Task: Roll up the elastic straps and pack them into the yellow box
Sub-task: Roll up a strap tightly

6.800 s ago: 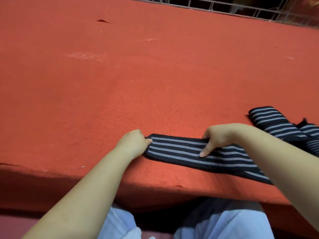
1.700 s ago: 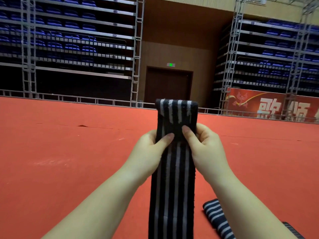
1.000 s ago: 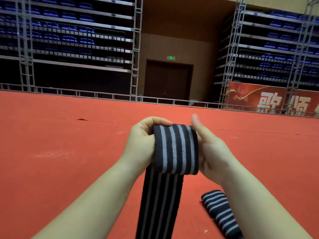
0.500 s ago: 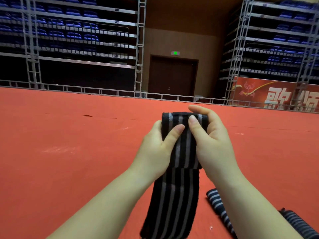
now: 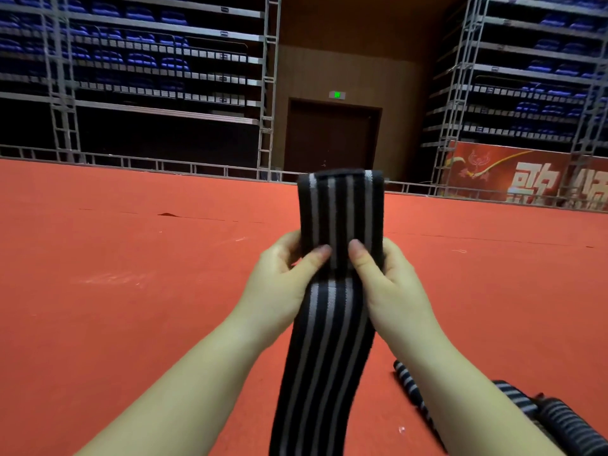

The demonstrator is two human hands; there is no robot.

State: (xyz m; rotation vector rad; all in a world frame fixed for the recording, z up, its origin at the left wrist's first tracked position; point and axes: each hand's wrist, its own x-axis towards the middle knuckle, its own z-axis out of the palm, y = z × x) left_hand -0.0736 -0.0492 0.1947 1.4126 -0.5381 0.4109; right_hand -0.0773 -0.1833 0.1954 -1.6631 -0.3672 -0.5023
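Observation:
A black elastic strap with grey stripes [image 5: 339, 212] is held up in front of me, its top part rolled into a flat coil and the loose tail hanging down past the bottom of the frame. My left hand [image 5: 283, 278] grips the coil's left side, thumb pressed on its front. My right hand [image 5: 385, 281] grips the right side the same way. More striped strap [image 5: 513, 398] lies on the red carpet at the lower right, partly behind my right forearm. No yellow box is in view.
Red carpet [image 5: 131, 307] covers the wide platform ahead. A low metal railing [image 5: 131, 159] runs along its far edge. Beyond it stand tiered blue seats on scaffolding, a dark door [image 5: 332, 139] and a red banner [image 5: 526, 176].
Half a second ago my right fingers were wrapped over the coil's top; now both thumbs pinch its front lower down and the coil stands taller. Before that the strap lay flat on the carpet.

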